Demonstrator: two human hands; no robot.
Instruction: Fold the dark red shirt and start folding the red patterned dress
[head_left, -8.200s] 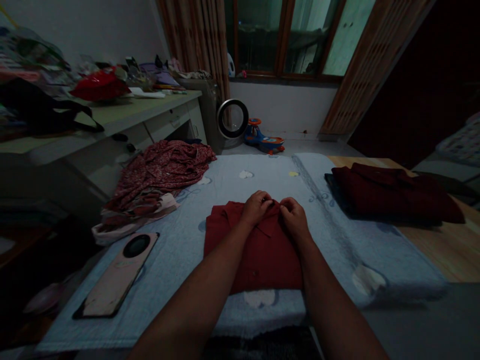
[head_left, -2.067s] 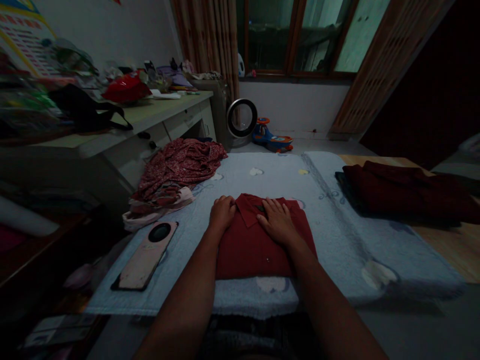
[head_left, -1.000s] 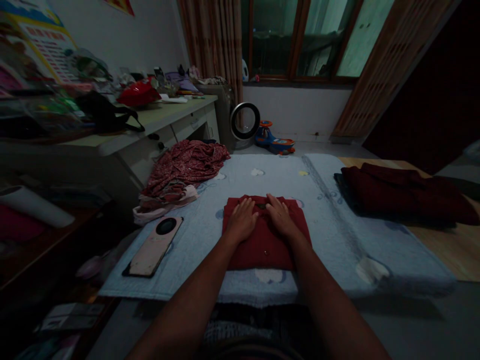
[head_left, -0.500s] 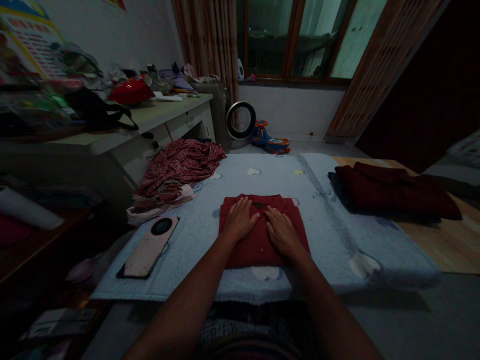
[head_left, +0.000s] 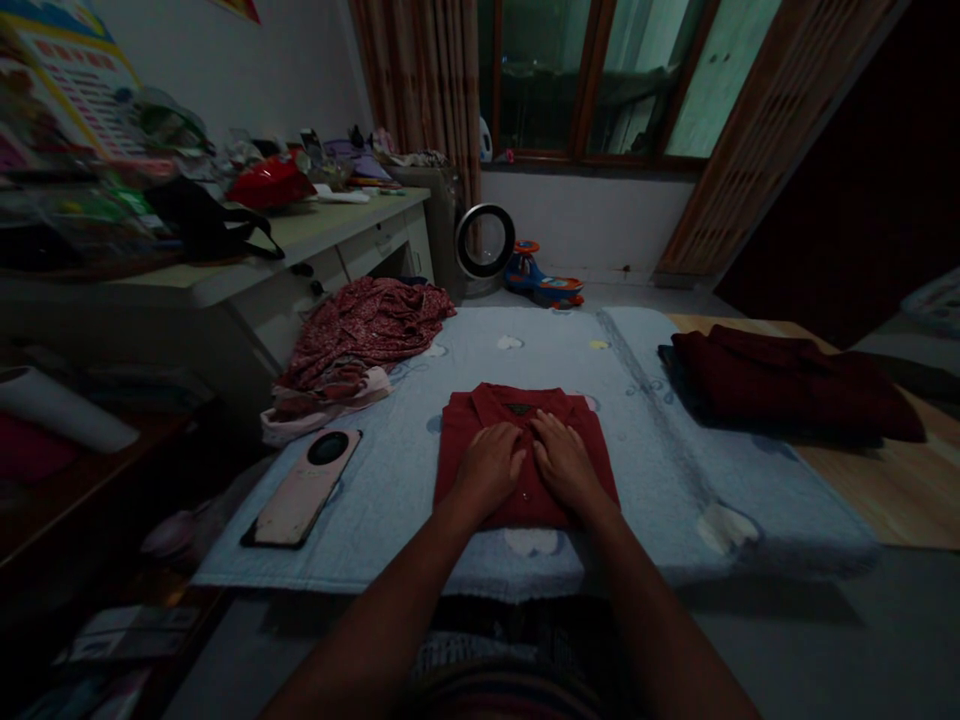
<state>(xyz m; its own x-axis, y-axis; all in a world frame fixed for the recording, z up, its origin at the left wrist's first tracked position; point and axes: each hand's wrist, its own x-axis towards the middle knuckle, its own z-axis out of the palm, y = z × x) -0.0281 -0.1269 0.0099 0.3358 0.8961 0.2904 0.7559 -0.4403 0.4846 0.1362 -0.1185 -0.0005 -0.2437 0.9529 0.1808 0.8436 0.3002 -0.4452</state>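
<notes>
A folded red collared shirt (head_left: pixel 517 415) lies on a pale blue towel (head_left: pixel 420 470) spread over the table in front of me. My left hand (head_left: pixel 487 468) rests flat on the shirt's lower left part, fingers stretched out. Beside it, my right hand (head_left: pixel 564 462) presses flat on the lower right part, fingers slightly spread. Neither hand holds anything. The collar and label show just beyond my fingertips.
A phone in a pink case (head_left: pixel 304 488) lies on the towel at the left. A crumpled red patterned garment (head_left: pixel 360 330) sits at the back left, a dark red folded pile (head_left: pixel 787 385) at the right. A cluttered desk (head_left: pixel 300 235) stands left; a fan (head_left: pixel 485 241) and toy car (head_left: pixel 544 280) are on the floor.
Both hands have slid from the shirt's collar toward me over its front, staying flat. Earlier they pinched at the collar.
</notes>
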